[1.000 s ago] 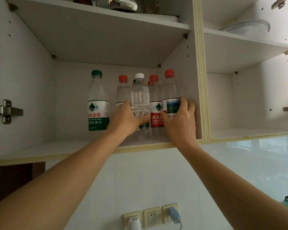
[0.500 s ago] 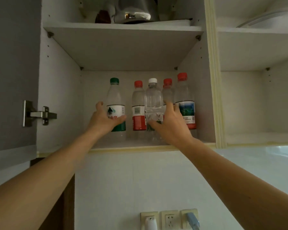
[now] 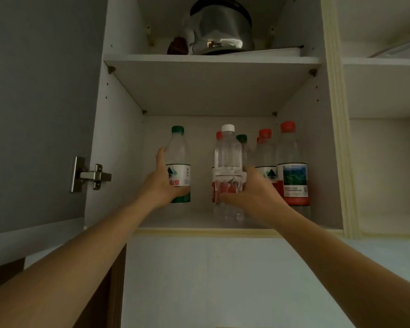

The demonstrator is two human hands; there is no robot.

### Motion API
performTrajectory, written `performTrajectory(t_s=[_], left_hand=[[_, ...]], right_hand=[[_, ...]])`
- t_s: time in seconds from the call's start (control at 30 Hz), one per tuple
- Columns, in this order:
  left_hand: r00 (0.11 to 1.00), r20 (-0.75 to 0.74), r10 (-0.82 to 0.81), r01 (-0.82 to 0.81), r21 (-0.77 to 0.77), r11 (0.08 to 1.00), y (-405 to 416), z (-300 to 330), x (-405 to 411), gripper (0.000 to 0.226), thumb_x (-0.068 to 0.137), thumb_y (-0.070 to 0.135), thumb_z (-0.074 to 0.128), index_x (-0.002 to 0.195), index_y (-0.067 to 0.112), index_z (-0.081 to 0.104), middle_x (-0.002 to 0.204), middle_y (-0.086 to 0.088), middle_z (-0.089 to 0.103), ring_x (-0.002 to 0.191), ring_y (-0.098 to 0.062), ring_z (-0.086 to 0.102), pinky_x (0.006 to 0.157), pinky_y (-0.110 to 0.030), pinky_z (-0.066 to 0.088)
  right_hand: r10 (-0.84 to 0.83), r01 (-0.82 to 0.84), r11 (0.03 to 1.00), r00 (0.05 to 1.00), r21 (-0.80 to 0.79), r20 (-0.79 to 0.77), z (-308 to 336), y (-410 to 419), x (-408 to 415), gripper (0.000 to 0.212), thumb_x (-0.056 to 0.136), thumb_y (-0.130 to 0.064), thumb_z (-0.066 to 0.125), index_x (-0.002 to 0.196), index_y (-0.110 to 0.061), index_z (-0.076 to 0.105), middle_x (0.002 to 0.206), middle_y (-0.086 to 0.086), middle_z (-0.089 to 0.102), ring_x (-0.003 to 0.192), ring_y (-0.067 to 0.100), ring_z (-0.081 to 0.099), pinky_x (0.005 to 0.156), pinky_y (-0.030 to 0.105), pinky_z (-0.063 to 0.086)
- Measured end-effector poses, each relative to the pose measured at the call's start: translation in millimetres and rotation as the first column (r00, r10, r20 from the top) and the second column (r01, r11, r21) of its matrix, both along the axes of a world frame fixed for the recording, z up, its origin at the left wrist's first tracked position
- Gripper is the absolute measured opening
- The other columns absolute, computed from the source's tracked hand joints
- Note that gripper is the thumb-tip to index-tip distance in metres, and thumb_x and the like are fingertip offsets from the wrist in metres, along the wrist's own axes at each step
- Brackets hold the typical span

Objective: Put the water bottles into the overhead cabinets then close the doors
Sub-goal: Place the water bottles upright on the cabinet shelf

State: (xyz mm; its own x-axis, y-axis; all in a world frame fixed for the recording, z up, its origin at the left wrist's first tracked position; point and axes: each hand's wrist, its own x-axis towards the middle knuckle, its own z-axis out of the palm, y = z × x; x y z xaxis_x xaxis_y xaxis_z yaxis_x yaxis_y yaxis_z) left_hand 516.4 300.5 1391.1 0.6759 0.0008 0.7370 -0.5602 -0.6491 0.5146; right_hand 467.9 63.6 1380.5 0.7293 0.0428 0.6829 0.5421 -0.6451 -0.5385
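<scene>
Several bottles (image 3: 265, 159) (kettle (image 3: 220, 29) above)

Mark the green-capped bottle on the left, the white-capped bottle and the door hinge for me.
green-capped bottle (image 3: 179, 152), head view, on its clear upper body above the label.
white-capped bottle (image 3: 228, 152), head view, on its clear upper body.
door hinge (image 3: 90, 176), head view, on the metal arm.

Rear red-cap bottle (image 3: 219, 136): mostly hidden behind white-cap bottle (image 3: 228, 150); rear green-cap bottle (image 3: 242, 138): only cap shows; kettle (image 3: 220, 31): top cut by frame edge; right hand (image 3: 251, 197): fingers hidden behind the white-cap bottle.
</scene>
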Motion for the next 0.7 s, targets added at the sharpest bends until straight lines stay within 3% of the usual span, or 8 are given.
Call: performTrajectory(t_s=[0.07, 0.23, 0.37, 0.43, 0.63, 0.7], left_hand=[[1.0, -0.009, -0.016, 0.016, 0.0, 1.0, 10, 1, 0, 0.13, 0.074, 0.017, 0.088, 0.155, 0.039, -0.011, 0.128, -0.008, 0.057, 0.104, -0.026, 0.065, 0.087, -0.049, 0.058], [0.995, -0.084, 0.047, -0.048, -0.014, 0.999, 27, 2, 8, 0.129, 0.081, 0.011, 0.082, 0.155, 0.039, -0.02, 0.14, -0.017, 0.051, 0.115, -0.031, 0.061, 0.096, -0.054, 0.053], [0.985, -0.148, 0.091, -0.096, -0.024, 0.995, 40, 6, 21, 0.127, 0.084, 0.009, 0.079, 0.154, 0.036, -0.024, 0.147, -0.017, 0.046, 0.119, -0.03, 0.058, 0.101, -0.05, 0.05], [0.975, -0.177, 0.132, -0.132, 0.015, 0.991, 46, 9, 29, 0.128, 0.086, 0.012, 0.078, 0.153, 0.035, -0.028, 0.146, -0.017, 0.047, 0.118, -0.031, 0.059, 0.102, -0.05, 0.05], [0.933, -0.285, 0.22, -0.214, 0.054, 0.975, 49, 25, 49, 0.127, 0.089, 0.021, 0.076, 0.148, 0.032, -0.037, 0.136, -0.021, 0.053, 0.105, -0.03, 0.06, 0.096, -0.042, 0.051], [0.923, -0.34, 0.18, -0.193, -0.005, 0.981, 49, 30, 55, 0.125, 0.091, 0.021, 0.073, 0.146, 0.036, -0.038, 0.135, -0.019, 0.053, 0.094, -0.025, 0.061, 0.082, -0.037, 0.055]], right_hand=[[0.025, -0.024, 0.998, 1.0, -0.066, 0.009, 2, 15, 2, 0.06, 0.08, -0.038, 0.083, 0.129, -0.022, 0.05, 0.106, -0.005, 0.067, 0.088, 0.007, 0.066, 0.067, 0.021, 0.054], [0.095, -0.101, 0.987, 0.994, -0.129, -0.05, 14, 50, 15, 0.062, 0.083, -0.032, 0.08, 0.134, -0.02, 0.049, 0.113, 0.0, 0.065, 0.095, 0.014, 0.065, 0.072, 0.023, 0.055], [0.114, -0.135, 0.974, 0.986, -0.18, -0.125, 25, 71, 30, 0.057, 0.083, -0.026, 0.081, 0.133, -0.015, 0.054, 0.119, 0.006, 0.065, 0.107, 0.023, 0.064, 0.094, 0.039, 0.057], [0.109, -0.14, 0.973, 0.979, -0.181, -0.17, 30, 80, 40, 0.056, 0.083, -0.023, 0.082, 0.13, -0.013, 0.055, 0.117, 0.008, 0.065, 0.105, 0.025, 0.065, 0.09, 0.039, 0.059], [0.076, -0.15, 0.974, 0.924, -0.172, -0.374, 51, 104, 66, 0.056, 0.081, -0.015, 0.084, 0.121, -0.01, 0.046, 0.113, 0.013, 0.057, 0.103, 0.032, 0.065, 0.075, 0.042, 0.064], [0.067, -0.168, 0.967, 0.893, -0.19, -0.446, 62, 113, 74, 0.06, 0.08, -0.009, 0.085, 0.127, -0.006, 0.048, 0.119, 0.018, 0.058, 0.102, 0.036, 0.067, 0.078, 0.047, 0.063]])
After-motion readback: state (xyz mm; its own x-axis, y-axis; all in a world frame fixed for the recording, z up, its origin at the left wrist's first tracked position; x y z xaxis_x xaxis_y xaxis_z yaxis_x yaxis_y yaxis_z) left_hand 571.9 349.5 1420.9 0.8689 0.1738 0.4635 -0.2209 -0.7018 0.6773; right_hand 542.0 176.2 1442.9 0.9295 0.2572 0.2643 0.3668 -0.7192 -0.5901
